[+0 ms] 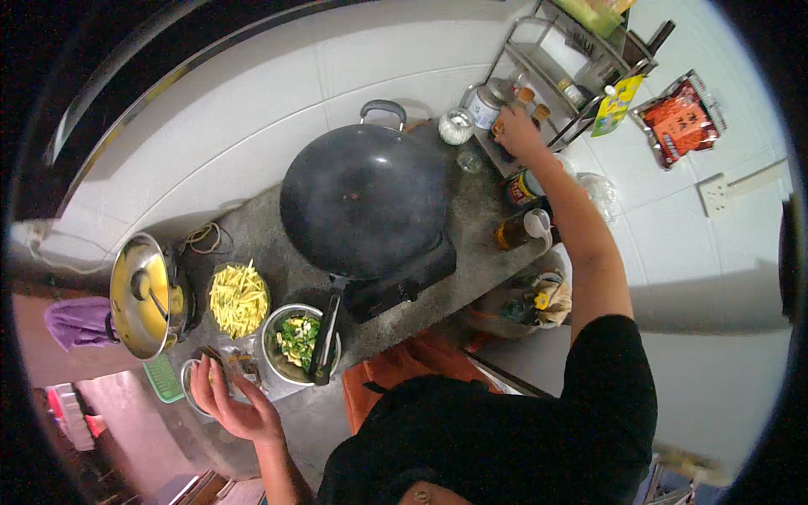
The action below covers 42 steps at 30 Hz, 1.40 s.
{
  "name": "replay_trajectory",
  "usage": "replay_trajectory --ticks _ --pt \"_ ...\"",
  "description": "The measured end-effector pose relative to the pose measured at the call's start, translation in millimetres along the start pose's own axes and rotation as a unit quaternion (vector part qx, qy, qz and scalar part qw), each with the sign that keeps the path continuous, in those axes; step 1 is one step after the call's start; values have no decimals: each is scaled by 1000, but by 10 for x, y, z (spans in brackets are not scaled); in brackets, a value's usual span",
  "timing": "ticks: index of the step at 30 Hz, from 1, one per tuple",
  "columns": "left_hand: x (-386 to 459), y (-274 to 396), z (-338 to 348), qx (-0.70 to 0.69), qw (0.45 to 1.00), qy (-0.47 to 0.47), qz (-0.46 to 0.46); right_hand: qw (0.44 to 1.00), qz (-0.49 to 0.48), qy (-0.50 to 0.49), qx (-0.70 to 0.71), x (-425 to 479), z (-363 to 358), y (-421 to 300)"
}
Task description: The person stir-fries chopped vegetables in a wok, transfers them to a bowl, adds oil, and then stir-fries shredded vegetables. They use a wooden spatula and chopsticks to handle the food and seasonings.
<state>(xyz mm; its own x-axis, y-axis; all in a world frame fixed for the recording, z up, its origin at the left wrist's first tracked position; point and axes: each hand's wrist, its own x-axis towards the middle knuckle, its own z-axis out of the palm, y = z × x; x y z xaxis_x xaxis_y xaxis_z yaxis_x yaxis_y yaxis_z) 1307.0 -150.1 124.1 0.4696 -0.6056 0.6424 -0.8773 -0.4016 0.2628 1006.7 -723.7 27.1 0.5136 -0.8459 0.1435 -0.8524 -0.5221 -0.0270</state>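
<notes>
My right hand (519,132) reaches among cork-topped bottles and jars on the low shelf of a metal spice rack (536,60). Its fingers touch or curl around a small jar there, but whether they grip it is hidden. A cork stopper (525,95) shows just beyond the fingers. My left hand (237,404) is raised at the lower left, palm up with fingers apart. Behind its fingertips are a small metal bowl (188,386) and a dark object that I cannot make out. Between my hands, a large black wok (366,202) sits on a dark stove (404,284), a little haze over it.
A glass bowl of pale cut strips (238,300) stands left of the wok. The wok's handle (326,341) crosses a metal bowl (268,353) of chopped greens. Further left is a steel pot (117,297) with a ladle in yellow liquid. An oil jug (511,232) stands near the right edge.
</notes>
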Motion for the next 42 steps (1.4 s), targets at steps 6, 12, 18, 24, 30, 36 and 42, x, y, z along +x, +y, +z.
replay_trajectory --ticks 6,12,18,24,30,36,42 --pt "659 1071 553 -37 977 -69 197 999 -6 7 -47 1291 653 720" --pt "1282 1864 1033 -76 940 -150 296 993 80 -66 -65 2059 1118 877" --pt "1649 2153 1387 -69 925 -173 330 983 -10 -152 -106 2202 1209 1138" --pt "1617 2012 1259 -12 955 -104 278 991 55 -122 30 2119 912 1066" --pt "1526 1862 1117 18 968 -91 231 962 151 -139 178 2261 1040 1086" --pt "1403 1798 1037 21 971 -98 217 998 6 -5 -55 2047 868 1123" --pt "1167 1732 950 -1 982 -72 174 973 -219 -55 -55 771 759 -95"
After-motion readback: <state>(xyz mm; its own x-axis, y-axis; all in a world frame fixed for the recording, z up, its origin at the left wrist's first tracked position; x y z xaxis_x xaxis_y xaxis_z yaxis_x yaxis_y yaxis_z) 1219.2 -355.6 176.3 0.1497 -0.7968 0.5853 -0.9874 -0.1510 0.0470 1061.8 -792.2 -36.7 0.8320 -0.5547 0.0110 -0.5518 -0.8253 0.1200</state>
